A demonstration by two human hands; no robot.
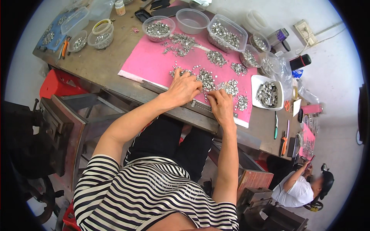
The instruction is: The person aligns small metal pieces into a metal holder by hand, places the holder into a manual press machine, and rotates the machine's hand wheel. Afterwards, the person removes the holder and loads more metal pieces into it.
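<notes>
My left hand (185,87) rests at the near edge of the pink mat (150,57), its fingers curled down among small shiny metal pieces (206,79). Close to its right, my right hand (221,103) has thumb and fingers drawn together low over the mat. Whatever lies between the fingers of either hand is too small or hidden to make out. Just below the hands, a narrow perforated metal strip (202,105) runs along the table's front edge. Further heaps of metal pieces (216,58) are spread on the mat beyond my hands, and a small heap (241,102) sits right of my right hand.
Clear tubs of metal pieces (227,34) line the mat's far side, near an open round tub (192,22). A white square bowl (255,92) stands at right, with orange-handled pliers (283,145) nearer. Another person (298,188) sits at far right. A red stool (58,82) is left.
</notes>
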